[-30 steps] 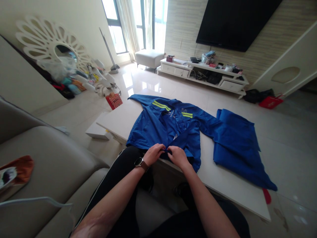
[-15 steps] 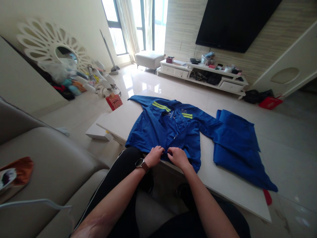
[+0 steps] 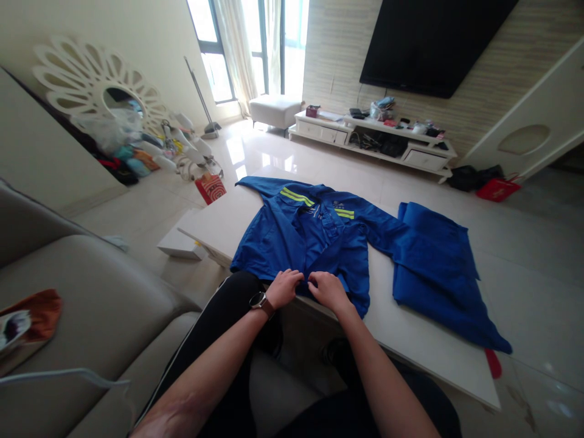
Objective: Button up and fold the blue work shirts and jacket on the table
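A blue jacket [image 3: 283, 234] with yellow-green stripes lies spread on a low white table [image 3: 429, 337], its collar away from me. At its bottom edge, near the table's front, my left hand [image 3: 285, 288], with a watch on the wrist, pinches the hem. Just to the right, my right hand [image 3: 327, 290] grips the same hem, its fingers curled close to the left ones. The fingertips partly hide the cloth between them. One sleeve stretches right to a folded blue cloth [image 3: 431, 261] on the table.
A grey sofa [image 3: 86, 292] is at the left, with a white box [image 3: 181, 237] and a red bag [image 3: 210, 188] on the floor beyond it. Across the room are a white stool [image 3: 276, 109] and a low TV cabinet [image 3: 381, 137]. My legs are against the table's front edge.
Both hands have barely moved, staying at the hem. The cloth between and around the fingers has shifted slightly.
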### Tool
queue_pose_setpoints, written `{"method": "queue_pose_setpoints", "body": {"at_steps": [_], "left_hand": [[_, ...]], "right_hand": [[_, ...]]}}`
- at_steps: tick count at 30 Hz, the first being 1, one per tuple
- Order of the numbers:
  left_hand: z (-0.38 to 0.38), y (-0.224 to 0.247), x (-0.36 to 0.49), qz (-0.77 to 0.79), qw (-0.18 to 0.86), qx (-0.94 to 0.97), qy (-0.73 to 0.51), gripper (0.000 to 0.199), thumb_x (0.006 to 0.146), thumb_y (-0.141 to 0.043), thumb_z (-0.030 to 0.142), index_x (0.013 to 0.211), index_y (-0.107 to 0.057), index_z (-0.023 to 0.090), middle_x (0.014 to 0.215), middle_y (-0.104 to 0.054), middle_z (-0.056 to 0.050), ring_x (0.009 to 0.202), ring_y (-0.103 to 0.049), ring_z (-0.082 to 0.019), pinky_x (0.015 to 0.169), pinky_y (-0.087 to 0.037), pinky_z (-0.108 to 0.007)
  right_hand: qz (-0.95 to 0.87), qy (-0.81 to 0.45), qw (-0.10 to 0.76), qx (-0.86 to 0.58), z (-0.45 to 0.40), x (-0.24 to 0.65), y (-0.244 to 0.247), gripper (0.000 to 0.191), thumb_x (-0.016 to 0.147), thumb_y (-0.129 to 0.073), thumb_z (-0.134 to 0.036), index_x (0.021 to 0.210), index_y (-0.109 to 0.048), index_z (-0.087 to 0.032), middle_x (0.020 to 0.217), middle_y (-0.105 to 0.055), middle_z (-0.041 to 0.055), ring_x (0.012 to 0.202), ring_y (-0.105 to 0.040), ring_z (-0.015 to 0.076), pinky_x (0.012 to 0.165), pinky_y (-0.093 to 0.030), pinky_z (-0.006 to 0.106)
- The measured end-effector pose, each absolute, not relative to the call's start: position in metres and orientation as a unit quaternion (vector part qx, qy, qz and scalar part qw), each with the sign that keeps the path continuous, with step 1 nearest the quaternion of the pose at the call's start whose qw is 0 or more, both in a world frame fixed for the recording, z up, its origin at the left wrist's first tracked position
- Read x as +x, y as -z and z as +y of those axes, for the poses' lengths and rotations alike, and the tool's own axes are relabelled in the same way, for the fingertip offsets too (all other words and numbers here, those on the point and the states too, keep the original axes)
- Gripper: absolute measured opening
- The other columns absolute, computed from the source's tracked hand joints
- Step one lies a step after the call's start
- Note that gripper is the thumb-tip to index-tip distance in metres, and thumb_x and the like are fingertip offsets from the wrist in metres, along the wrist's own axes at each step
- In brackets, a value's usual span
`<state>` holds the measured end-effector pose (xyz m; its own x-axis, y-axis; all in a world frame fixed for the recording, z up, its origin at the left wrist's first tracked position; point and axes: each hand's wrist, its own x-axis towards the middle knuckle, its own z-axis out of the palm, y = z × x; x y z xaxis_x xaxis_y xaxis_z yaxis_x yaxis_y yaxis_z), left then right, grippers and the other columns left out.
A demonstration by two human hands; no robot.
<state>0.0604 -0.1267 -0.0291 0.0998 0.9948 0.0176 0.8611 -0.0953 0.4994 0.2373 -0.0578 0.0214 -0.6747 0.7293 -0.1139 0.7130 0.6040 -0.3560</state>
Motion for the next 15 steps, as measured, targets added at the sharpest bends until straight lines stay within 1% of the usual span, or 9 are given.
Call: {"method": "queue_pose_setpoints", "body": {"at_steps": [4,10,15], "left_hand": [[-0.127,0.03,0.059,0.645,0.192,0.719,-0.174,0.028,0.095,-0.048,0.009,0.108,-0.067,0.024,0.108,-0.069,-0.006,0.103,-0.058,-0.023,0.085,-0.04,-0.035],[-0.125,0.037,0.057,0.655,0.204,0.705,-0.178,0.025,0.097,-0.05,0.013,0.115,-0.065,0.023,0.11,-0.068,-0.007,0.106,-0.06,-0.023,0.088,-0.043,-0.035],[-0.124,0.041,0.055,0.661,0.228,0.686,-0.198,0.02,0.095,-0.059,0.016,0.112,-0.065,0.024,0.105,-0.068,-0.005,0.102,-0.062,-0.021,0.088,-0.044,-0.032]], "right_hand": [[-0.899,-0.186,0.024,-0.395,-0.058,0.237,-0.023,0.019,0.096,-0.056,-0.029,0.101,-0.074,-0.025,0.101,-0.078,0.0047,0.094,-0.071,0.0211,0.077,-0.044,0.027],[-0.902,-0.182,0.01,-0.391,-0.059,0.237,-0.025,0.019,0.096,-0.056,-0.028,0.1,-0.073,-0.024,0.101,-0.077,0.0051,0.094,-0.071,0.02,0.077,-0.043,0.026],[-0.908,-0.184,0.002,-0.376,-0.059,0.237,-0.025,0.019,0.096,-0.055,-0.028,0.1,-0.073,-0.023,0.101,-0.077,0.004,0.093,-0.07,0.0194,0.076,-0.042,0.026]]}}
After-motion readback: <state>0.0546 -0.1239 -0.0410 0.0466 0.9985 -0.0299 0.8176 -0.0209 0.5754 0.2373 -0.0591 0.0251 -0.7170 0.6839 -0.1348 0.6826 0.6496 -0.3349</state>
